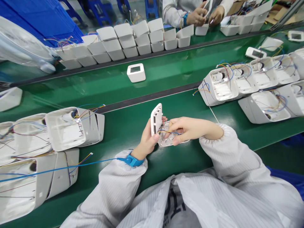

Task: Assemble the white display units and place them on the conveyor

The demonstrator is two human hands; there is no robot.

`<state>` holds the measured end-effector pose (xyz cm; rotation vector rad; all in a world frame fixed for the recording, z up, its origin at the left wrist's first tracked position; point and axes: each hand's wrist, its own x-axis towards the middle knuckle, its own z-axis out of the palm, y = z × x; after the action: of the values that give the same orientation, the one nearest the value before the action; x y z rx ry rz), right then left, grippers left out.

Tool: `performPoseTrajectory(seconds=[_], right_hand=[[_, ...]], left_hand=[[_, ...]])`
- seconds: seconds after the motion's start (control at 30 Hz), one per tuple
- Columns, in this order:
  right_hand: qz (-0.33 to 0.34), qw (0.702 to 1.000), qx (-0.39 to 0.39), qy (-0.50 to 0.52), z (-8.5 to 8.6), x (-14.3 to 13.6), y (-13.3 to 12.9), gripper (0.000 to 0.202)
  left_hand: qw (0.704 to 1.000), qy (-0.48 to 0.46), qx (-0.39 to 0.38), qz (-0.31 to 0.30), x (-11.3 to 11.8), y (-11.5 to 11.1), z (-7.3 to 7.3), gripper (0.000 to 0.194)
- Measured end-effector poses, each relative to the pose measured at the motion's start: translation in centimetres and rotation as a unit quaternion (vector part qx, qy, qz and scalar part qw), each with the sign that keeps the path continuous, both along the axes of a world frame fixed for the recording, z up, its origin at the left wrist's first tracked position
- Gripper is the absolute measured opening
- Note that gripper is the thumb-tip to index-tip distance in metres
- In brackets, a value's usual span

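My left hand (147,139) grips a white plastic cover (155,118), tilted upright, with dark slots along its edge. Beside it on the green bench lies a shallow white plastic housing (163,142), its open side up. Thin coloured wires (166,131) run from the cover into this housing. Over the housing, my right hand (185,129) has its fingers bent down, thumb and fingertips closed on the wires. The fingers hide part of the housing's inside and the wire ends. A blue strap with a cord is round my left wrist.
Open white housings with wires stand in rows at the left (68,129) and right (220,84). Across the belt is a stacked row of white casings (123,39). A white unit with a screen (136,72) sits on the green belt (171,68). A co-worker's hands (197,16) work opposite.
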<state>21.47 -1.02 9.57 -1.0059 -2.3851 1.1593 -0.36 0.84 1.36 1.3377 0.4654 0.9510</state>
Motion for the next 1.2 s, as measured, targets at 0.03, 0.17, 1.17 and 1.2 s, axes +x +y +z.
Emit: performPoseTrajectory(seconds=[0.03,0.17,1.17,1.2], right_hand=[[0.019,0.999,-0.019,0.018,0.1,0.0,0.0,0.025],[0.052,0.992,-0.081,0.076,0.1,0.5,0.4,0.026],[-0.056,0.973,0.202,-0.092,-2.9,-0.7,0.4,0.016],[-0.063,0.966,0.227,-0.109,-2.9,-0.6,0.5,0.016]], left_hand=[[1.000,0.002,0.000,0.001,0.0,0.0,0.1,0.069],[1.000,0.013,0.008,0.001,-0.1,0.0,0.1,0.071],[0.999,0.010,0.042,-0.013,-0.1,0.1,-0.6,0.071],[0.999,0.011,0.045,-0.011,0.0,0.1,-0.6,0.072]])
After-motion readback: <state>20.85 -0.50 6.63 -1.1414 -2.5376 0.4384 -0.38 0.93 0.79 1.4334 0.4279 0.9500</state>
